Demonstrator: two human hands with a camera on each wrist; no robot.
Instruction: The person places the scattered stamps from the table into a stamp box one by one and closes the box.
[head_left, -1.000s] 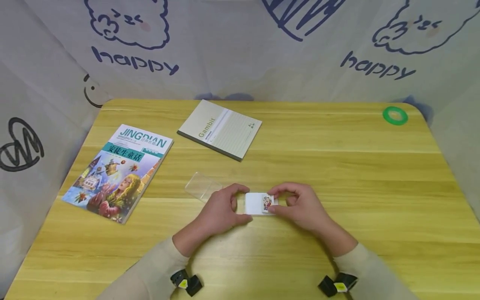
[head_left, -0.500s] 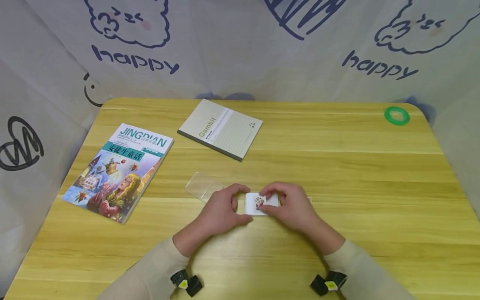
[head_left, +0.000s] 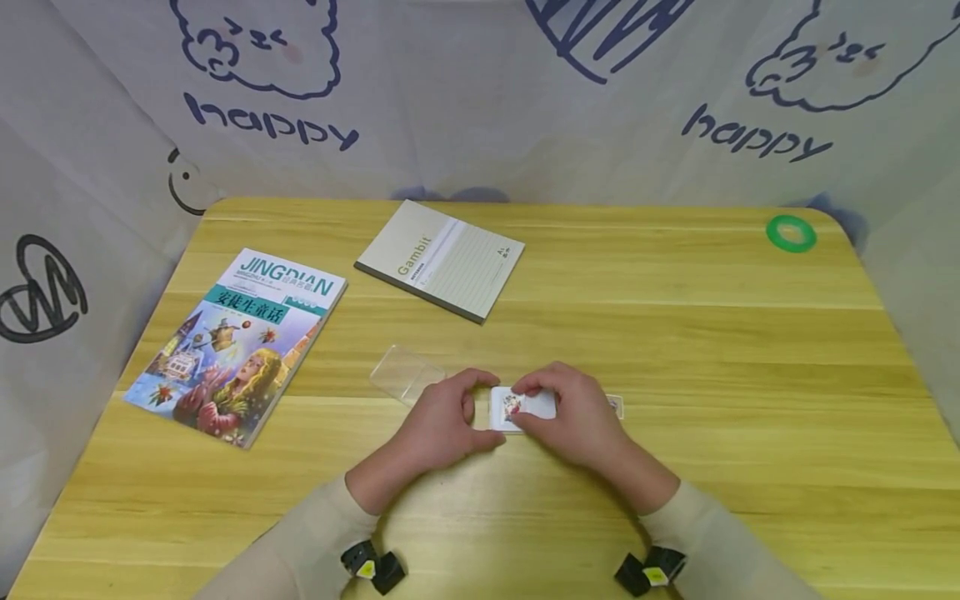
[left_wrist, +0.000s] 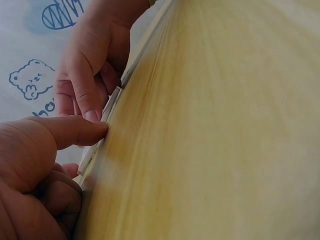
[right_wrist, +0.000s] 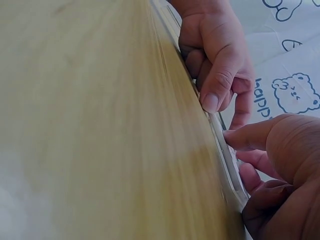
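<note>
Below the frame's centre, the left hand pinches the white card, apparently steadying it; the right hand pinches a picture card.

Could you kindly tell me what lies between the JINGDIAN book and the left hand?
The head view shows a clear plastic piece there, partly hidden by the left hand.

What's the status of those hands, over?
Left hand holding white stack by its edges. Right hand pinching picture card over it. Clear cover beside left hand, seemingly not in the way.
</note>
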